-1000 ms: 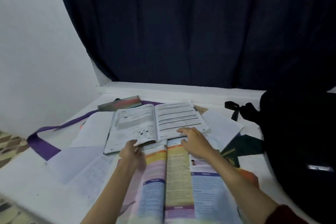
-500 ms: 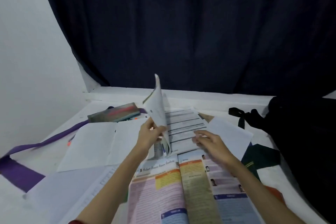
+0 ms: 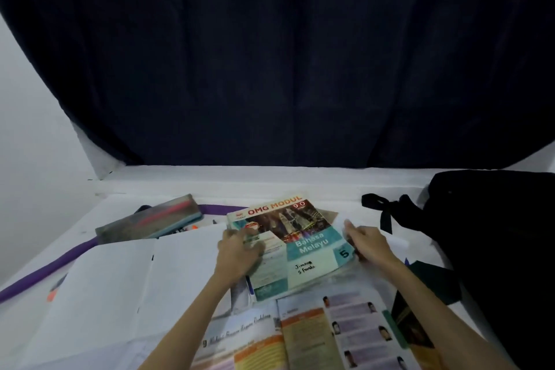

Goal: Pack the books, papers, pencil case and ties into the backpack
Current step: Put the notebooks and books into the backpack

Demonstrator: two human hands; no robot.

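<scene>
Two books lie in the person's reach, and the nearer one, an open textbook (image 3: 300, 336) with coloured pages, spreads flat at the near edge of the surface (image 3: 330, 186) under both forearms. Just beyond it sits the closed workbook (image 3: 303, 246), cover up, its long axis running away from the person and tilted a little to the left. The left hand (image 3: 238, 252) rests on the cover's left side with fingers loosely spread, pressing down. The right hand (image 3: 368, 242) curls round the book's right edge, fingers tucked over it (whether the thumb is under the cover I cannot tell).

The backpack (image 3: 492, 237) stands well off to the right, a dark mass whose opening is not visible from here, so the right hand is the nearer one for carrying the workbook across. Between book and bag lie a loose white sheet (image 3: 396, 242), a dark green tie (image 3: 435, 276) and the bag's black strap (image 3: 387, 210), any of which could be dragged along.

To the left lies an open white notebook (image 3: 126, 273), blank-paged. Farther back rest the pencil case (image 3: 153, 219) and a purple tie (image 3: 54, 267) that snakes behind it and off to the left edge. A dark curtain (image 3: 270, 54) closes the view.
</scene>
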